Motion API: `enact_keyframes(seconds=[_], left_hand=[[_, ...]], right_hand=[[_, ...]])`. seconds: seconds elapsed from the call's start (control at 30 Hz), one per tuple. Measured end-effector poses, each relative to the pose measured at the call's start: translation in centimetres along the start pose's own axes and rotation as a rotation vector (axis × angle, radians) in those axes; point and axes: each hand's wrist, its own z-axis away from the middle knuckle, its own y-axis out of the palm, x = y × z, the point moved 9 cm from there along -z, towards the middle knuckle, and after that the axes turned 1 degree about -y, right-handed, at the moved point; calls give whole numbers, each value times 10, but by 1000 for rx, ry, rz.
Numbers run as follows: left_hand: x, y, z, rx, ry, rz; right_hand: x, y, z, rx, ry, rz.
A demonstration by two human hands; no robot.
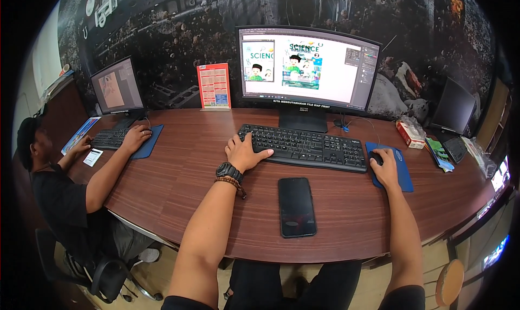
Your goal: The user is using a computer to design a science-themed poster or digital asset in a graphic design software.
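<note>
My left hand (245, 154) rests at the left end of a black keyboard (309, 146), its fingers spread over the keys and the thumb stretched along the near edge. A black watch (229, 171) and brown bead bracelets circle that wrist. My right hand (386, 172) curls over a dark computer mouse (376, 158), partly hidden under the fingers, on a blue mouse pad (404, 179). Behind the keyboard stands a wide monitor (338, 74) showing page layouts with a cartoon figure. Between my forearms, a black smartphone (297, 208) lies with its screen dark.
At the left, a seated person (59, 191) works at another keyboard (110, 139) and monitor (116, 85). A red desk calendar (214, 87) stands near the wall. To the right are a red-and-white box (410, 134), a dark monitor (454, 107) and a wooden stool (449, 283).
</note>
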Motion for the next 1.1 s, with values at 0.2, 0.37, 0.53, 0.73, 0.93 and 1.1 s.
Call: enact_keyframes(seconds=[0.2, 0.37, 0.53, 0.73, 0.93, 1.1], left_hand=[[-4, -2, 2, -6, 6, 0], [-2, -2, 1, -9, -3, -23], [-2, -2, 1, -6, -5, -18], [-1, -1, 1, -3, -6, -24], [-1, -1, 1, -10, -5, -28], [-1, -2, 1, -21, -2, -28]], right_hand=[[-1, -1, 0, -22, -30, -1], [3, 0, 0, -5, -43, -9], [5, -1, 0, -15, -71, -9], [6, 0, 0, -1, -87, -28], [8, 0, 0, 8, -70, -25], [8, -1, -1, 12, -61, -22]])
